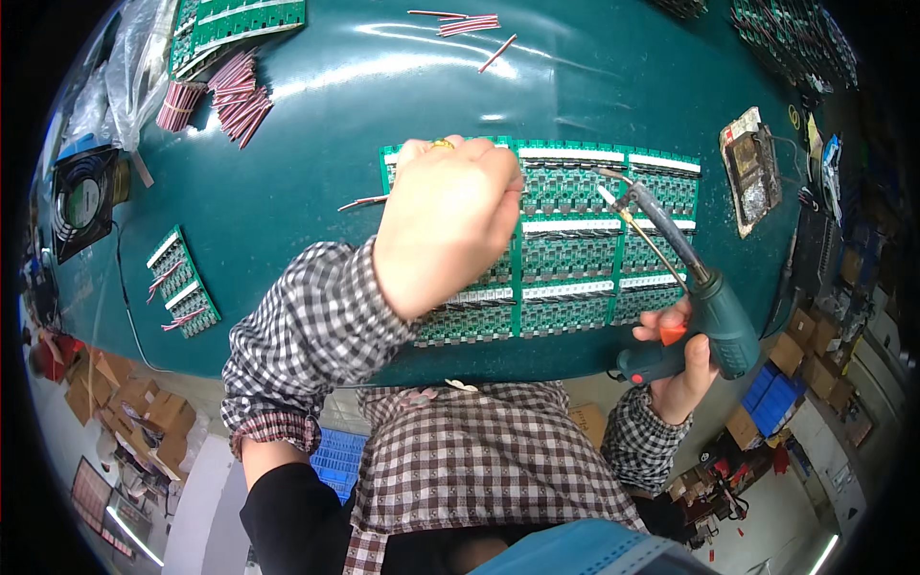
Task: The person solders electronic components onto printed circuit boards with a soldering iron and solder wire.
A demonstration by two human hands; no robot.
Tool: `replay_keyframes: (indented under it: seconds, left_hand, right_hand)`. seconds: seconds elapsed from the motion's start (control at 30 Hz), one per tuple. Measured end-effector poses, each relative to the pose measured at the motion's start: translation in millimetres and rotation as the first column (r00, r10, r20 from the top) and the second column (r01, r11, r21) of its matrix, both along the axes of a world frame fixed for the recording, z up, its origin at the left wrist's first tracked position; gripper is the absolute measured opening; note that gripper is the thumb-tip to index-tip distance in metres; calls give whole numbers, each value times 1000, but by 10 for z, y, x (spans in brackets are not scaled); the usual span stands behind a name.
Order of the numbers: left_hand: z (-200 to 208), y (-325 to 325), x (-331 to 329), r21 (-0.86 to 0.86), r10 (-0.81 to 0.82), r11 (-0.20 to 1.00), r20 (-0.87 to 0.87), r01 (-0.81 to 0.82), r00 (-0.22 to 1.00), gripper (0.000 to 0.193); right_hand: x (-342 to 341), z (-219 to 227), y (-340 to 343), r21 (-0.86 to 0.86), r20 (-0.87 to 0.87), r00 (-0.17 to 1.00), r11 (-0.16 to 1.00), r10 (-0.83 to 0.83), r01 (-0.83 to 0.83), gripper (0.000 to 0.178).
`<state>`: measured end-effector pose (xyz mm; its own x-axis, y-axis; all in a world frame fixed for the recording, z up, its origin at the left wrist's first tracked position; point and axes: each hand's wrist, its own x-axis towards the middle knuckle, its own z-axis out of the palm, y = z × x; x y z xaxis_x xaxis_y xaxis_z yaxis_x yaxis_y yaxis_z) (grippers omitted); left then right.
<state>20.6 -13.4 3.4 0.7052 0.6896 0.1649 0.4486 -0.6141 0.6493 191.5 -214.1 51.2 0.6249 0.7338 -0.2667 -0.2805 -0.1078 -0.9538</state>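
Note:
My left hand (446, 211) is closed over the left part of the green circuit board panel (565, 192), fingers curled down and mostly hidden under its back. Out from its left side sticks the stripped end of a red-and-white wire (364, 202). A ring shows on one finger. My right hand (682, 369) grips a dark green soldering gun (725, 331) with an orange trigger. Its angled tip and thin brass-coloured feed tube point left, over the panel's upper middle. Rows of white connector strips and dark parts cross the panel. Whether the tip touches it, I cannot tell.
Red-and-white wire bundles (240, 101) lie at the far left near more green boards (240, 24). Loose wires (470, 24) lie farther back. A small wired board (183, 283) and a black fan (84, 201) are at left. A soldering-iron stand (750, 171) sits at right.

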Motion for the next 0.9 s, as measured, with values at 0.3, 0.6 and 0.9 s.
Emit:
replay_keyframes:
  seconds: [0.3, 0.6, 0.9]
  left_hand:
    - [-85, -13, 44, -26, 21, 999, -28, -22, 999, 8]
    - [-116, -20, 42, -38, 58, 998, 41, -56, 997, 10]
    - [-99, 0, 44, -50, 48, 998, 13, -48, 999, 9]
  right_hand:
    - [-33, -4, -14, -34, 35, 999, 999, 35, -34, 42]
    - [-107, -30, -34, -105, 115, 987, 990, 109, -97, 43]
    - [-182, -30, -39, -162, 123, 981, 978, 150, -129, 38]
